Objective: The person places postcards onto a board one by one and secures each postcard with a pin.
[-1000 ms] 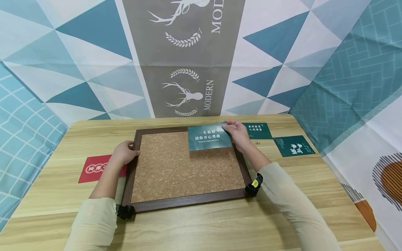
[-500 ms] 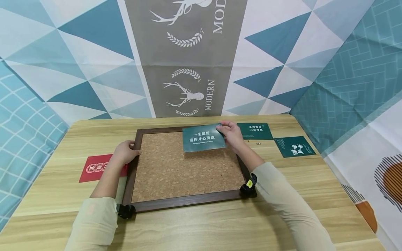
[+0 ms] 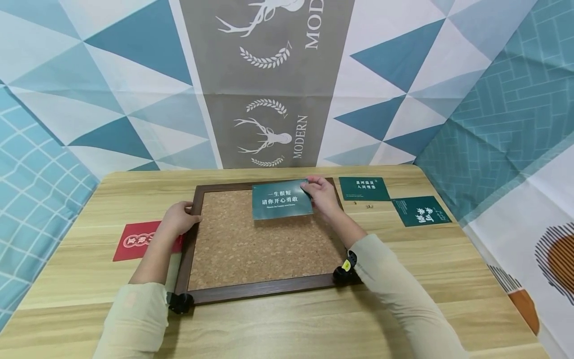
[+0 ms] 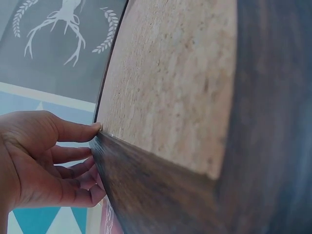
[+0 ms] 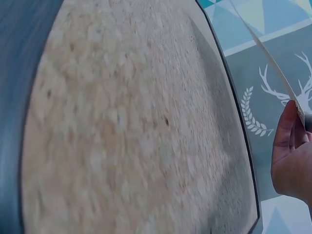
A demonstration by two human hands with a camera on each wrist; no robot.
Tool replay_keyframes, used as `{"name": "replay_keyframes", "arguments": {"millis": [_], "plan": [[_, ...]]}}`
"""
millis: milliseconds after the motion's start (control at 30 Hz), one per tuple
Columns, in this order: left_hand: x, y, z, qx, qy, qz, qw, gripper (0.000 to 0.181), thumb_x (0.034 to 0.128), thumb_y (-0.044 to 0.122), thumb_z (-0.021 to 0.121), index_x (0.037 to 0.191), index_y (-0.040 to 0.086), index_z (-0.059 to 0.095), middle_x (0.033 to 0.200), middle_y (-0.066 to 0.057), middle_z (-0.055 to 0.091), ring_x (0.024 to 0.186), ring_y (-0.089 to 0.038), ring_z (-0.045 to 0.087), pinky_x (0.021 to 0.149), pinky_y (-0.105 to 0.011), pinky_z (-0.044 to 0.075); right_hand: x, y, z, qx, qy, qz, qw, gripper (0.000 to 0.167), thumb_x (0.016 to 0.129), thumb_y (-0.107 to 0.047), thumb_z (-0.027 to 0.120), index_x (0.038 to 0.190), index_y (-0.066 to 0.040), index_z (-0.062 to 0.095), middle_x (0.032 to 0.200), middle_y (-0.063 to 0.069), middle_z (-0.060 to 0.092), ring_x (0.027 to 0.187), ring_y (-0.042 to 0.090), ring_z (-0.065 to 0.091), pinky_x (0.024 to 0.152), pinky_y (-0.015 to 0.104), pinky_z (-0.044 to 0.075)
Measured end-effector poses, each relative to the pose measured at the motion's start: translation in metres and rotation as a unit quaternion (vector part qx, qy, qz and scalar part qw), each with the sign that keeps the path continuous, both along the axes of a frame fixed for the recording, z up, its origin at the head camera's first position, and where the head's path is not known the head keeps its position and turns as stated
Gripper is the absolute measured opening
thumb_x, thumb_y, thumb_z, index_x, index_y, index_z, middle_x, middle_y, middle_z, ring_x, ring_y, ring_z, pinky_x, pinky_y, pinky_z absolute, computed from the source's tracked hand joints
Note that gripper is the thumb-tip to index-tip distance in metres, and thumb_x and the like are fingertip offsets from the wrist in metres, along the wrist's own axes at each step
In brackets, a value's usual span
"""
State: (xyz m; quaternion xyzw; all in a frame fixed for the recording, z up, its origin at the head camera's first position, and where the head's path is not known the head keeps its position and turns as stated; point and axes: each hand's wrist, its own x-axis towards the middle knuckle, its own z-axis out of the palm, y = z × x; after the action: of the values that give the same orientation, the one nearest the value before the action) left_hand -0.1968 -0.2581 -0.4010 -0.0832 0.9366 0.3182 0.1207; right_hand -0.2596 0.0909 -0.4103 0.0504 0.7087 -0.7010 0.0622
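Note:
A cork board (image 3: 260,249) with a dark brown wooden frame (image 3: 269,287) lies on the wooden table. My left hand (image 3: 176,219) grips the left side of that frame; the left wrist view shows the thumb (image 4: 80,130) on top of the edge and the fingers along its outer side. Over the upper right of the cork, my right hand (image 3: 322,195) pinches a dark green card (image 3: 281,199) with white lettering by its upper right corner. Seen edge-on in the right wrist view, the card (image 5: 273,61) is held apart from the cork.
Two more green cards, one near the back (image 3: 364,189) and one farther right (image 3: 420,211), lie beyond the board's right side. Small brass-coloured bits (image 3: 369,206) lie below the first. A red card (image 3: 136,241) is partly hidden under the left forearm. Patterned cloth (image 3: 269,80) hangs behind the table.
My right hand has carried the green card leftward over the cork. More of the green card behind that hand shows now. The left hand stays on the frame.

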Motion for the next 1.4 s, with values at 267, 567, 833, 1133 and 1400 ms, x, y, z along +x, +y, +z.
{"name": "replay_keyframes", "arguments": {"millis": [267,567,833,1133,1400], "plan": [[0.0,-0.001,0.0,0.001,0.001,-0.001,1.0,0.064,0.0917,0.017,0.055,0.139,-0.015,0.027,0.131,-0.038,0.041,0.114,-0.048,0.049,0.094,-0.054,0.044,0.0,-0.012,-0.004,0.005,0.005,-0.004,1.0,0.026,0.091,-0.019,0.061,0.114,-0.009,0.054,0.094,0.001,0.067,0.054,0.007,0.047,0.048,0.022,0.039],[0.001,0.001,0.0,0.005,0.007,-0.001,1.0,0.062,0.0914,0.016,0.056,0.139,-0.014,0.029,0.13,-0.038,0.043,0.113,-0.047,0.05,0.092,-0.053,0.046,-0.001,-0.022,-0.008,-0.003,0.006,0.0,1.0,0.026,0.091,-0.018,0.06,0.115,-0.009,0.053,0.093,0.001,0.065,0.055,0.005,0.049,0.049,0.022,0.04],[0.002,0.0,0.0,0.008,0.006,0.003,0.9999,0.062,0.0907,0.015,0.057,0.138,-0.014,0.03,0.129,-0.037,0.044,0.111,-0.047,0.052,0.092,-0.053,0.047,-0.003,-0.032,-0.011,-0.013,0.01,-0.002,0.9999,0.022,0.09,-0.016,0.061,0.11,-0.009,0.055,0.076,-0.009,0.063,0.05,0.005,0.049,0.045,0.021,0.038],[0.002,-0.001,-0.001,0.013,0.011,0.002,0.9999,0.061,0.0911,0.014,0.056,0.138,-0.014,0.03,0.128,-0.037,0.045,0.11,-0.047,0.052,0.091,-0.052,0.047,-0.001,-0.042,-0.011,-0.025,0.001,-0.006,0.9997,0.022,0.089,-0.013,0.062,0.11,-0.008,0.055,0.073,-0.008,0.063,0.05,0.004,0.051,0.044,0.021,0.039],[0.002,-0.001,-0.001,0.017,0.01,0.004,0.9998,0.061,0.0915,0.014,0.056,0.139,-0.014,0.03,0.129,-0.037,0.044,0.111,-0.047,0.052,0.091,-0.052,0.048,-0.002,-0.05,-0.015,-0.03,0.003,-0.014,0.9995,0.018,0.089,-0.012,0.063,0.105,-0.009,0.056,0.072,-0.007,0.062,0.048,0.004,0.051,0.042,0.021,0.038]]}}
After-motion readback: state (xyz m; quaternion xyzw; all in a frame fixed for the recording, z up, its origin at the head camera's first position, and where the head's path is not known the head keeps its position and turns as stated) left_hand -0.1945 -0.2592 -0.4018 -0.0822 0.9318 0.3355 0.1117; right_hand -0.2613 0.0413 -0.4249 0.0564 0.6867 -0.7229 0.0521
